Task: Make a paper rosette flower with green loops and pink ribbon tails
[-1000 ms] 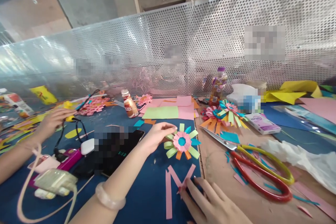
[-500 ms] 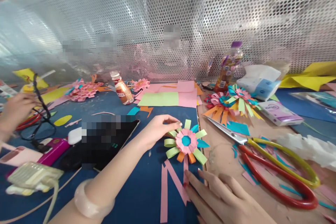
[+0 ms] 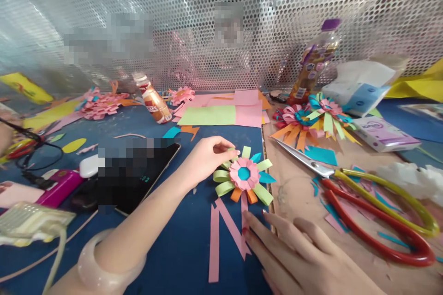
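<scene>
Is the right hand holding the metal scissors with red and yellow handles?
No, the right hand touches a pink paper strip; the scissors lie apart.

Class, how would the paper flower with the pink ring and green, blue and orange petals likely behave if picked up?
The pink-ringed paper flower would probably feel light, being made of paper. Its looped green petals may squash under a firm pinch, since they look hollow. Rolling seems unlikely given its splayed shape.
</scene>
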Action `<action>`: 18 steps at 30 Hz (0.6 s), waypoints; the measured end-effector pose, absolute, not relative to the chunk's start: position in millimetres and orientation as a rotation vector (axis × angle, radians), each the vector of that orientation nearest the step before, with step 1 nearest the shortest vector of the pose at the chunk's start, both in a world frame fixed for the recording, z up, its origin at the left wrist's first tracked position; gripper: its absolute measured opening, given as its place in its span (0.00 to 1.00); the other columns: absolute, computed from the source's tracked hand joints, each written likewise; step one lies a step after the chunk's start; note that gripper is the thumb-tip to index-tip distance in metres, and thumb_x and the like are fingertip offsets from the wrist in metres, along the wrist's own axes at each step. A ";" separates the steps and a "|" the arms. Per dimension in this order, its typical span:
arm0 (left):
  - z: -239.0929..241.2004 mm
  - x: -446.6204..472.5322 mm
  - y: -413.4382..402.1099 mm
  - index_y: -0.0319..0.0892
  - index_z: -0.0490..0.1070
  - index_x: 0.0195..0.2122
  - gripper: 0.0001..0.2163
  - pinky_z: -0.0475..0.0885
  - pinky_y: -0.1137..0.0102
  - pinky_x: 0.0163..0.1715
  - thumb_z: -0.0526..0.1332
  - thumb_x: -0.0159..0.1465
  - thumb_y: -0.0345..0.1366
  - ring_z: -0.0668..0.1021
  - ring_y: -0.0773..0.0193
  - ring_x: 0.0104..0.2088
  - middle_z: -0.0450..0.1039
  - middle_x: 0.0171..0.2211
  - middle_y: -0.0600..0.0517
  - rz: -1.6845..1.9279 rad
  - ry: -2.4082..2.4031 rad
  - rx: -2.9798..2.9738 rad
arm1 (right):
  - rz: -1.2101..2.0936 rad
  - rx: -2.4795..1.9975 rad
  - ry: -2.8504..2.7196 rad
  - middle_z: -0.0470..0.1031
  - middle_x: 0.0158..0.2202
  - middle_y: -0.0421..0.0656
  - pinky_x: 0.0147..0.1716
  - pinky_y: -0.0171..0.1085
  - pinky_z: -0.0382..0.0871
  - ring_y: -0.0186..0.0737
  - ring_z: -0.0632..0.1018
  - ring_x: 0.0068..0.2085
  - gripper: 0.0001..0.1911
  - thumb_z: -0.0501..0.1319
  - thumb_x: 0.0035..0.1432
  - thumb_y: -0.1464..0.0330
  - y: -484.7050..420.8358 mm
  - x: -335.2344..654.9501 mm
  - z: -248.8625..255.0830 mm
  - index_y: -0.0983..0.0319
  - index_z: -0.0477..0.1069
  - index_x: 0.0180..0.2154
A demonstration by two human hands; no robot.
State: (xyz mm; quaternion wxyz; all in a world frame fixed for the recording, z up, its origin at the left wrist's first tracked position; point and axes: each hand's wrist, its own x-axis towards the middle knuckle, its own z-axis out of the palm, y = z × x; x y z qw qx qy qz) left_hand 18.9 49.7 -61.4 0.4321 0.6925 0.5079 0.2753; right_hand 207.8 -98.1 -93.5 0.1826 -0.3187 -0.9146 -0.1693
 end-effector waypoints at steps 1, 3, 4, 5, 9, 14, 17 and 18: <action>-61.3 19.0 49.8 0.38 0.74 0.34 0.10 0.71 0.69 0.37 0.64 0.54 0.38 0.78 0.61 0.35 0.77 0.33 0.49 0.686 1.264 1.738 | -0.483 -0.900 -2.585 0.72 0.53 0.43 0.31 0.40 0.66 0.43 0.76 0.44 0.20 0.46 0.61 0.74 -98.3 207.4 -93.0 0.61 0.71 0.48; -61.4 18.7 49.8 0.38 0.73 0.35 0.10 0.71 0.69 0.37 0.64 0.54 0.38 0.78 0.61 0.35 0.77 0.33 0.49 0.679 1.265 1.766 | -0.510 -0.902 -2.568 0.73 0.52 0.41 0.31 0.40 0.66 0.42 0.75 0.44 0.19 0.47 0.60 0.73 -98.3 206.5 -92.1 0.60 0.71 0.48; -61.6 18.5 49.7 0.38 0.73 0.35 0.10 0.71 0.68 0.38 0.64 0.54 0.39 0.78 0.61 0.35 0.77 0.33 0.49 0.674 1.268 1.782 | -0.526 -0.914 -2.537 0.74 0.52 0.40 0.32 0.40 0.65 0.41 0.75 0.44 0.19 0.47 0.60 0.73 -98.2 206.0 -91.8 0.59 0.71 0.47; -61.9 18.2 49.6 0.39 0.73 0.35 0.10 0.71 0.68 0.38 0.64 0.55 0.39 0.78 0.61 0.35 0.77 0.33 0.49 0.667 1.270 1.798 | -0.538 -0.927 -2.511 0.74 0.51 0.38 0.33 0.40 0.65 0.41 0.75 0.44 0.18 0.48 0.60 0.72 -98.0 205.6 -91.6 0.58 0.72 0.47; -63.9 17.0 48.8 0.39 0.73 0.35 0.10 0.71 0.67 0.38 0.64 0.55 0.39 0.78 0.61 0.35 0.77 0.34 0.49 0.661 1.277 1.837 | -0.553 -0.935 -2.505 0.73 0.52 0.36 0.35 0.40 0.63 0.41 0.74 0.44 0.17 0.48 0.61 0.70 -97.3 204.9 -90.7 0.58 0.73 0.45; -65.3 15.5 49.5 0.40 0.72 0.36 0.10 0.71 0.68 0.37 0.63 0.56 0.40 0.78 0.62 0.35 0.77 0.34 0.49 0.641 1.289 1.883 | -0.516 -0.945 -2.529 0.73 0.53 0.36 0.37 0.40 0.62 0.41 0.72 0.45 0.18 0.47 0.64 0.66 -96.1 206.5 -88.6 0.58 0.72 0.47; -62.3 15.3 49.0 0.40 0.73 0.36 0.10 0.71 0.68 0.37 0.63 0.56 0.39 0.77 0.63 0.35 0.76 0.35 0.50 0.604 1.332 1.960 | -0.509 -0.947 -2.557 0.72 0.53 0.37 0.36 0.40 0.62 0.40 0.72 0.44 0.18 0.47 0.64 0.65 -94.4 207.5 -88.3 0.58 0.72 0.47; -60.0 15.4 48.2 0.40 0.73 0.37 0.10 0.70 0.69 0.38 0.63 0.56 0.39 0.77 0.63 0.36 0.76 0.36 0.50 0.602 1.352 1.994 | -0.506 -0.945 -2.571 0.72 0.53 0.37 0.36 0.40 0.62 0.40 0.72 0.44 0.18 0.47 0.64 0.65 -93.8 207.8 -88.3 0.58 0.72 0.48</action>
